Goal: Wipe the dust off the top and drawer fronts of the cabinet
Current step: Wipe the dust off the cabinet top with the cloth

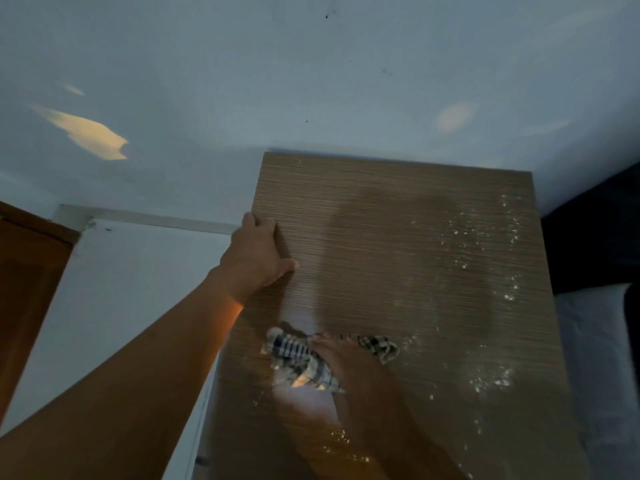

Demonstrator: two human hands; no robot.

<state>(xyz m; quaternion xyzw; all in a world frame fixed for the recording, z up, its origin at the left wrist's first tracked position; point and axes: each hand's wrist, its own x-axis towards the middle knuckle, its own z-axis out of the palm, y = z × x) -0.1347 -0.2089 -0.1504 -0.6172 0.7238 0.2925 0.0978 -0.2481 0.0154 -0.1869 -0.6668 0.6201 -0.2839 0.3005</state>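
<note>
Bracing the body for the reach, the left hand (258, 252) grips the left edge of the cabinet top (398, 237), thumb lying on the wood. The right hand (341, 358) presses a checked cloth (291, 351) flat near the front left corner; it is blurred, but its fingers seem spread and fairly straight over the fabric. Pale dust specks (509, 296) lie along the right edge, so the cloth likely works toward them.
</note>
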